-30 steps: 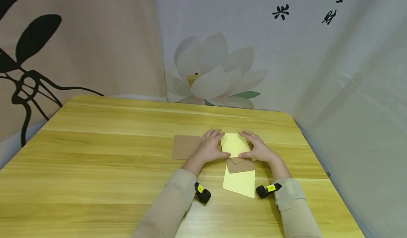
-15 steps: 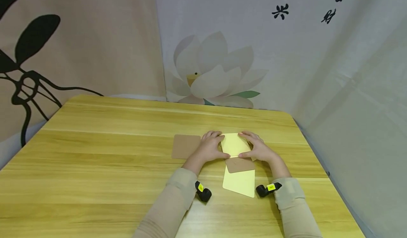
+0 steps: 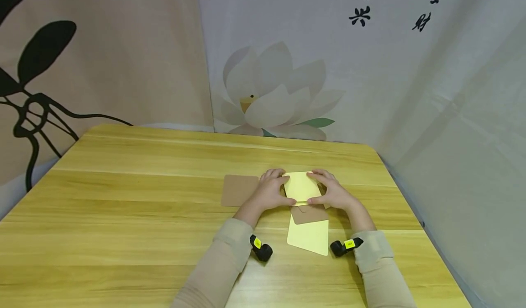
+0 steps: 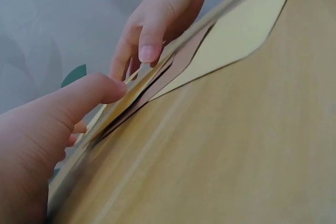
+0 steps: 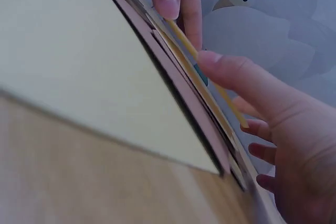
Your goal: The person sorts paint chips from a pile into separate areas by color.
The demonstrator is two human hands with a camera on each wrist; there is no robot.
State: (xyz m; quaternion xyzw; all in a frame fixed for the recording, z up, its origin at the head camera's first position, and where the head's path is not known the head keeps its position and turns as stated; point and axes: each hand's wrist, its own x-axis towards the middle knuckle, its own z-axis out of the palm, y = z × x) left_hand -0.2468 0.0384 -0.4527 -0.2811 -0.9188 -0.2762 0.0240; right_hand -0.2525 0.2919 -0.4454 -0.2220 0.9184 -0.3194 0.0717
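In the head view, a pale yellow card (image 3: 302, 187) lies between my hands. My left hand (image 3: 271, 190) holds its left side, thumb at the near edge and fingers toward the far edge. On the right side, my right hand (image 3: 334, 191) holds it the same way. The right wrist view shows the yellow card's edge (image 5: 184, 40) raised a little above a pile, pinched near both thumbs. Beneath it are a brown card (image 3: 310, 215) and, nearest the body, another pale yellow card (image 3: 308, 239). More of the pile is hidden under the held card.
A separate brown card (image 3: 238, 190) lies left of the left hand on the wooden table (image 3: 144, 216). Black wrist cameras sit at both cuffs, the left camera (image 3: 261, 249) and the right camera (image 3: 344, 247). A curtain (image 3: 370, 84) with a lotus print stands behind the table.
The held yellow card has shifted slightly left at its near edge. A brown pointed edge below it went out of sight and now shows a little again. Both hands stay almost in place.
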